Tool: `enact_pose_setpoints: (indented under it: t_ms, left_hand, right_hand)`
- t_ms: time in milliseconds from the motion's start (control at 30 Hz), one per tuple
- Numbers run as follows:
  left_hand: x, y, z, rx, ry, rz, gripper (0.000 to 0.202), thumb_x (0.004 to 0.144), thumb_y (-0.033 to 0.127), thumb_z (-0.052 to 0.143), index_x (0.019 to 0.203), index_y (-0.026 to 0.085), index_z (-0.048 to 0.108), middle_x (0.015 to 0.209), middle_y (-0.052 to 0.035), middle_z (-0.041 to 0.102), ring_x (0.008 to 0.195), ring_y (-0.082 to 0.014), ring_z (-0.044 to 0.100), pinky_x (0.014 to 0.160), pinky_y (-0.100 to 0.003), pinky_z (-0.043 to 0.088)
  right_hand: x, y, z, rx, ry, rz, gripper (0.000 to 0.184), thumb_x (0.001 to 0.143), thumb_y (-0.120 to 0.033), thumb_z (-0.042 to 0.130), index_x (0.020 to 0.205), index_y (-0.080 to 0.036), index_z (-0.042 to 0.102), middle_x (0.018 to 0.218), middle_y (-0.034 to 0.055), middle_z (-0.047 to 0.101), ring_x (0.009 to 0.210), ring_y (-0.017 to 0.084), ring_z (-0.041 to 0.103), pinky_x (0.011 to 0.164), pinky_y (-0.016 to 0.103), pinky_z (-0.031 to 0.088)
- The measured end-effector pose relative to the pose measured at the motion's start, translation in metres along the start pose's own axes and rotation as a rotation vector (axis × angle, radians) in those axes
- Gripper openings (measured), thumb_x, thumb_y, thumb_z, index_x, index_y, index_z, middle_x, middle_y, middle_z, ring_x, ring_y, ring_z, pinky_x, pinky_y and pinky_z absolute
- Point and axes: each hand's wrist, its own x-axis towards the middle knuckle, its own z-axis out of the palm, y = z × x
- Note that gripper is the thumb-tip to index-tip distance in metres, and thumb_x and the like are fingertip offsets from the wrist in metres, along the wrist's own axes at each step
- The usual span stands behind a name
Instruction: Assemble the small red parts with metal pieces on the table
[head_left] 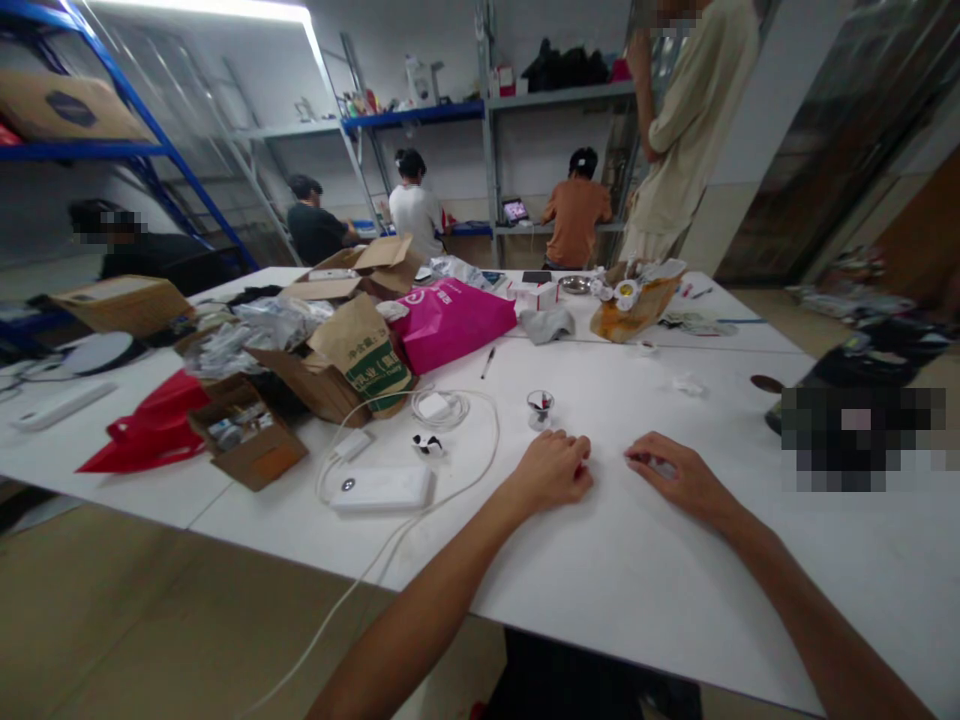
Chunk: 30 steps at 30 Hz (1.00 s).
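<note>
Both my hands rest on the white table [675, 560], close together. My left hand [553, 468] is curled into a loose fist with its fingers tucked under; whether it holds anything is hidden. My right hand [675, 476] lies knuckles up, fingers bent and pressed down on a small pale thing I cannot make out. Just beyond my left hand stands a small clear cup [539, 405] with something red inside. To the left lie a white power bank [382, 488], its white cable [480, 440] and a small black-and-white object [427, 443].
Open cardboard boxes [330, 370], a pink bag [450, 320], a red bag [150, 425] and plastic wrapping crowd the table's left and back. A pen [488, 362] lies mid-table. People sit at the far shelves; one stands at the back right. A blurred patch covers the right edge.
</note>
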Motion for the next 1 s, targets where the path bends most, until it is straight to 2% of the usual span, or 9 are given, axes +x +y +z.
enact_pose_setpoints:
  t_ms: [667, 1000]
  left_hand:
    - [-0.0009, -0.006, -0.0048, -0.075, 0.034, 0.021, 0.031, 0.081, 0.021, 0.064, 0.112, 0.019, 0.068, 0.101, -0.01, 0.077, 0.097, -0.028, 0.068, 0.094, -0.041, 0.053]
    - [-0.0006, -0.006, -0.0043, -0.043, 0.022, 0.019, 0.03, 0.082, 0.023, 0.064, 0.111, 0.019, 0.069, 0.102, -0.0095, 0.077, 0.1, -0.0282, 0.068, 0.095, -0.042, 0.053]
  right_hand:
    - [-0.0012, 0.0024, 0.0001, -0.024, 0.001, 0.019, 0.03, 0.099, -0.051, 0.068, 0.104, -0.024, 0.077, 0.101, 0.0066, 0.073, 0.086, 0.019, 0.067, 0.082, 0.036, 0.057]
    - [-0.003, 0.0061, 0.0013, -0.036, 0.0, 0.027, 0.03, 0.1, -0.052, 0.066, 0.105, -0.024, 0.075, 0.103, 0.0081, 0.074, 0.088, 0.02, 0.067, 0.083, 0.037, 0.057]
